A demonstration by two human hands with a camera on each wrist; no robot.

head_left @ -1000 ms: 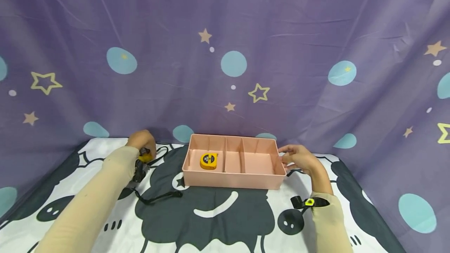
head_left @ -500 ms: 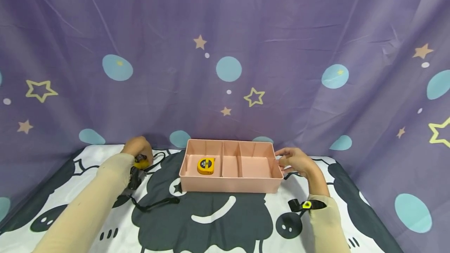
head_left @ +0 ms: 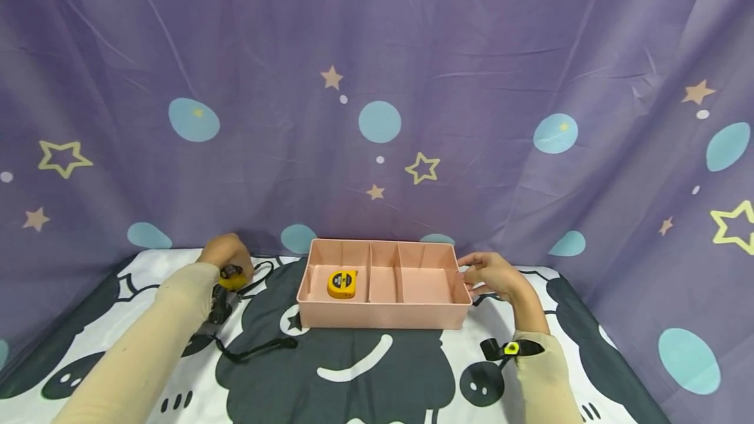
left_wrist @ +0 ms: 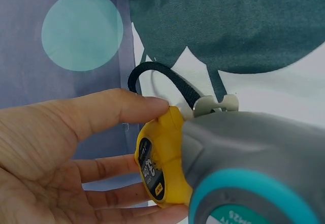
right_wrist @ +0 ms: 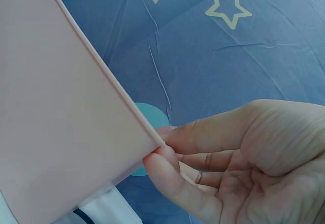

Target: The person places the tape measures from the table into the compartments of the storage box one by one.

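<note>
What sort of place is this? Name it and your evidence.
Probably a staged indoor tabletop set: a purple star-patterned curtain hangs behind, a cartoon-print cloth lies before it, and a pink divided organizer holds a yellow tape measure.

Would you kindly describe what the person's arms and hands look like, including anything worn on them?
The left sleeve and right sleeve are long, plain and cream-coloured. The left hand and right hand are gloveless. At the right cuff is a black strap with a bright yellow patch. Dark gear by the left wrist is too unclear to make out.
</note>
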